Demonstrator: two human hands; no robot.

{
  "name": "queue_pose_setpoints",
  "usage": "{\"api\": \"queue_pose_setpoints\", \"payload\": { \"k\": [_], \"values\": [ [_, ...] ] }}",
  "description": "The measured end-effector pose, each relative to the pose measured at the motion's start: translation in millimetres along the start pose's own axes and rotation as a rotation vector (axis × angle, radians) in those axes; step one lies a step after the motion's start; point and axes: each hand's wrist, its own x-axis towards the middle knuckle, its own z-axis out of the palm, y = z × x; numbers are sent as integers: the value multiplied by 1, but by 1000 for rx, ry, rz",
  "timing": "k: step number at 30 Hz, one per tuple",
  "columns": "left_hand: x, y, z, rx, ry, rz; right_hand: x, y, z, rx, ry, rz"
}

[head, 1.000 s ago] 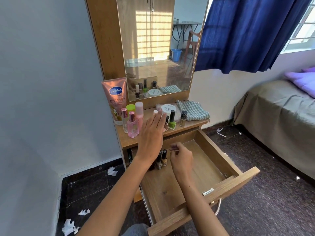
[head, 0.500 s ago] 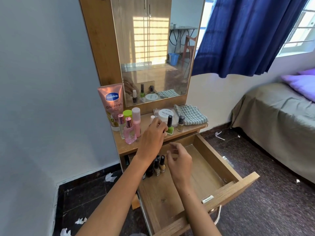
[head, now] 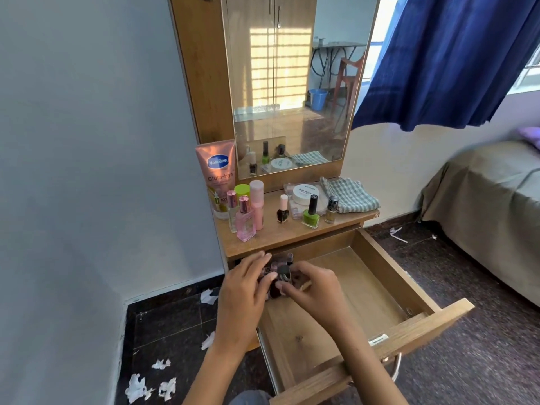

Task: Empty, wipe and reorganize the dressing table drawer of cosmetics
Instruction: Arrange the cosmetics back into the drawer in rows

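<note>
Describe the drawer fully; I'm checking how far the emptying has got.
The drawer is light wood with a plain board floor, pulled well out below the tabletop. Most of its floor is bare. A few small dark bottles remain at its back left corner, where both hands close around them. A small white label sits on its front panel.

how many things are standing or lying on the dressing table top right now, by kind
Vaseline tube: 1
Perfume and spray bottles: 4 (one green-capped, mostly hidden)
Nail polish bottles: 3
Round white tub: 1
Checked cloth: 1
Total: 10
The small bottles under the hands in the drawer are not counted.
</note>
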Motion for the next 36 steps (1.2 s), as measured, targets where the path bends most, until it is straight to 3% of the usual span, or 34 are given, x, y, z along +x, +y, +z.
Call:
{"api": "queue_pose_setpoints", "payload": {
  "k": [4, 8, 19, 23, 32, 36],
  "values": [
    [-25, -18, 1, 157, -77, -55, -12, 1, 10, -39, -197, 155],
    [-38, -22, 5, 225, -167, -44, -9, -3, 26, -185, -403, 185],
    [-39, -16, 11, 355, -246, -52, -4, 0, 38, -163, -393, 218],
    [-37, -5, 9, 458, -300, -30, -4, -2, 29, -180, -269, 262],
    [-31, -2, 11, 582, -376, 29, 20, -13, -17, -92, 357, 282],
    [-31, -6, 16, 606, -346, 62, 51, -12, -27, -161, 382, 315]
  ]
}}
